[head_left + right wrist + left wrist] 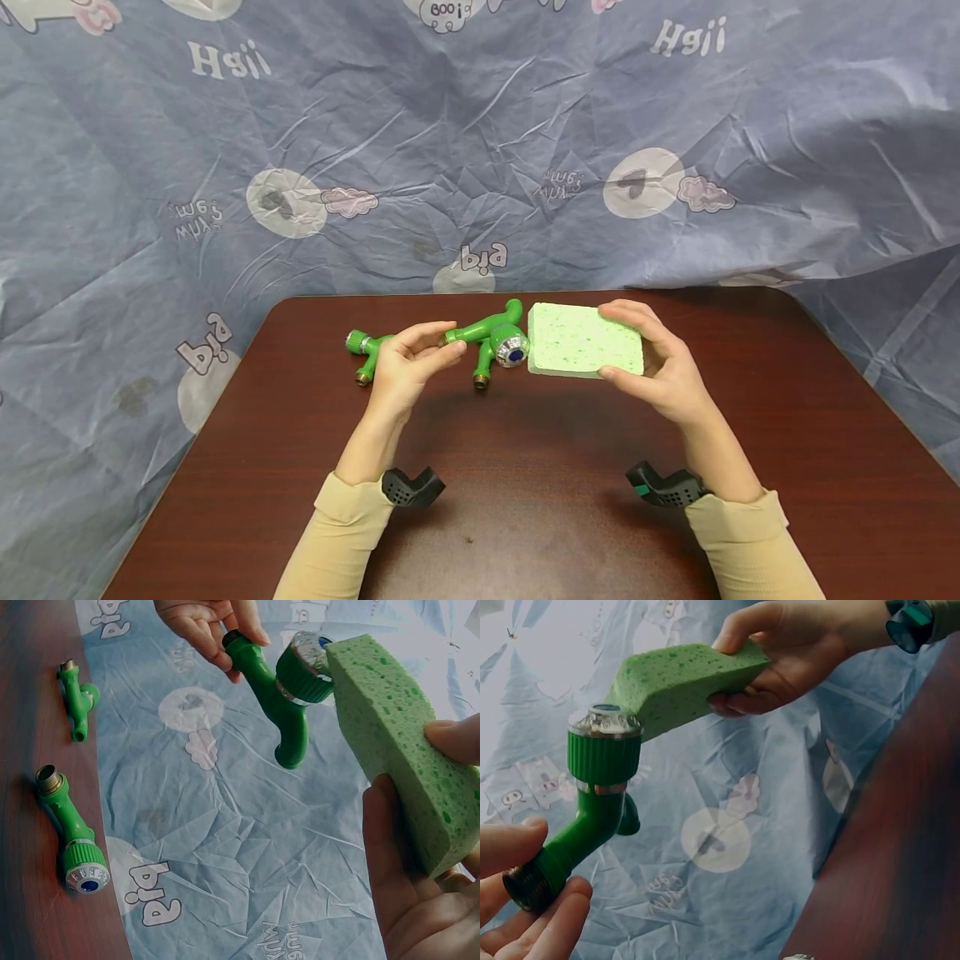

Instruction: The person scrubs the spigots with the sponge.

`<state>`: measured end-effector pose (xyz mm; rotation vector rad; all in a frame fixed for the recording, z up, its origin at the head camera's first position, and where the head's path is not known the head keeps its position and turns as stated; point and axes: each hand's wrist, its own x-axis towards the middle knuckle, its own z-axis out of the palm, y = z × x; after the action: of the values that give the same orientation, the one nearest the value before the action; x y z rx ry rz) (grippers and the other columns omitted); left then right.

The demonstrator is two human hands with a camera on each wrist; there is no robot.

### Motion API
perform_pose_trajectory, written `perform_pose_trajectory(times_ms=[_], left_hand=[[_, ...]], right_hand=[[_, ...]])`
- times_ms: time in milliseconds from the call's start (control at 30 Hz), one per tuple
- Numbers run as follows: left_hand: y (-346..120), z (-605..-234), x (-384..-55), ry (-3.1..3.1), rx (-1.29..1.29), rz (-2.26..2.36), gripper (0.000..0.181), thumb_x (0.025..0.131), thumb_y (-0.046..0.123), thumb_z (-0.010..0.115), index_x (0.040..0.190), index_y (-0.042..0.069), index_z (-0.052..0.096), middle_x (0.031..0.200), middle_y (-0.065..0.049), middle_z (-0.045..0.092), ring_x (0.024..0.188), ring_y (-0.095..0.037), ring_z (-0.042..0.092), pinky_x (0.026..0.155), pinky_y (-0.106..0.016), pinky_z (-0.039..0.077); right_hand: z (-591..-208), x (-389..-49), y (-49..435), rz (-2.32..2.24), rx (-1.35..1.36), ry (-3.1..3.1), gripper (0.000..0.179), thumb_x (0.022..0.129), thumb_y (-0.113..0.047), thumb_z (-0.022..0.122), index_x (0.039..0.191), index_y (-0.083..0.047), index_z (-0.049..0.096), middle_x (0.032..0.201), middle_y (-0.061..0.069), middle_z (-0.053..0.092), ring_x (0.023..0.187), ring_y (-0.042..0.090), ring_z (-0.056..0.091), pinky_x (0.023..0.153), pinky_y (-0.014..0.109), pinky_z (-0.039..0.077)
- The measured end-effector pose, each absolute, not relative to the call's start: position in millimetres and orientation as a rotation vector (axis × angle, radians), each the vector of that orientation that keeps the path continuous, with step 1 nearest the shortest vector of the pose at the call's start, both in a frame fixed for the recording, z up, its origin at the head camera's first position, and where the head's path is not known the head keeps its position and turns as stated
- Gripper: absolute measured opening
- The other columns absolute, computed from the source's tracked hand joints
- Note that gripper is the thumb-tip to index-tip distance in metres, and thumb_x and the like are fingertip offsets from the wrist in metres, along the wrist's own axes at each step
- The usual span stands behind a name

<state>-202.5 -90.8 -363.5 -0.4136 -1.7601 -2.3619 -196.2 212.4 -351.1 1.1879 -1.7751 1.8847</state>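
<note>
My left hand (405,367) pinches a green tap (477,330) by its threaded end, thumb on one side and fingers on the other. The tap has a ribbed green knob (604,759) with a silver cap. My right hand (663,367) grips a light green speckled sponge (581,342) between thumb and fingers. One end of the sponge lies right at the knob's cap; whether they touch I cannot tell. Both things are held up above the table.
Two more green taps lie on the brown table (495,517): one tap (77,701) and another tap (67,817), both with brass threaded ends. In the head view, the held tap partly covers one. A blue-grey printed cloth (450,150) hangs behind the table.
</note>
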Motion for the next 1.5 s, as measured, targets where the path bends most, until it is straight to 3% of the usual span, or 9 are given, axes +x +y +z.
perform_pose_trajectory(times_ms=[167, 400, 633, 1067, 1500], left_hand=[[-91.8, -364.9, -205.5, -1.720, -0.336, -2.326, 0.033, 0.075, -0.014, 0.070, 0.107, -0.016, 0.062, 0.088, -0.004, 0.070, 0.072, -0.018, 0.069, 0.072, -0.044, 0.056], [-96.7, -371.3, -215.1, -1.643, -0.177, -2.300, 0.027, 0.075, -0.013, 0.070, 0.100, -0.004, 0.069, 0.079, -0.002, 0.069, 0.068, -0.015, 0.067, 0.069, -0.035, 0.058], [-100.3, -384.9, -226.2, -1.517, -0.078, -2.266, 0.034, 0.071, -0.016, 0.073, 0.103, -0.012, 0.065, 0.076, -0.004, 0.066, 0.066, -0.013, 0.064, 0.067, -0.031, 0.058], [-106.3, -419.9, -245.0, -1.564, 0.134, -2.181, 0.034, 0.065, -0.007, 0.081, 0.097, -0.002, 0.071, 0.072, -0.003, 0.065, 0.064, -0.010, 0.062, 0.064, -0.024, 0.056], [-115.5, -454.9, -257.1, -1.706, 0.331, -2.069, 0.035, 0.065, -0.005, 0.083, 0.097, -0.003, 0.070, 0.075, 0.000, 0.067, 0.070, -0.010, 0.063, 0.062, -0.019, 0.054]], right_hand=[[-353.9, -197.7, 210.5, 1.881, 1.199, -1.805, 0.069, 0.060, 0.035, 0.059, 0.126, 0.016, 0.046, 0.128, 0.020, 0.042, 0.111, 0.024, 0.046, 0.074, 0.020, 0.050], [-353.6, -199.1, 216.2, 1.893, 1.058, -1.851, 0.063, 0.066, 0.029, 0.063, 0.126, 0.017, 0.046, 0.129, 0.020, 0.040, 0.102, 0.020, 0.051, 0.068, 0.019, 0.053], [-349.8, -198.6, 220.6, 1.930, 0.946, -1.872, 0.062, 0.068, 0.026, 0.065, 0.126, 0.016, 0.046, 0.129, 0.018, 0.040, 0.097, 0.020, 0.053, 0.067, 0.020, 0.054], [-351.4, -201.5, 224.1, 1.951, 0.922, -1.902, 0.062, 0.069, 0.025, 0.065, 0.127, 0.013, 0.047, 0.130, 0.016, 0.040, 0.102, 0.019, 0.051, 0.072, 0.019, 0.053], [-353.5, -202.6, 223.5, 1.945, 0.958, -1.902, 0.062, 0.070, 0.025, 0.066, 0.128, 0.013, 0.047, 0.130, 0.016, 0.039, 0.104, 0.020, 0.050, 0.075, 0.018, 0.052]])
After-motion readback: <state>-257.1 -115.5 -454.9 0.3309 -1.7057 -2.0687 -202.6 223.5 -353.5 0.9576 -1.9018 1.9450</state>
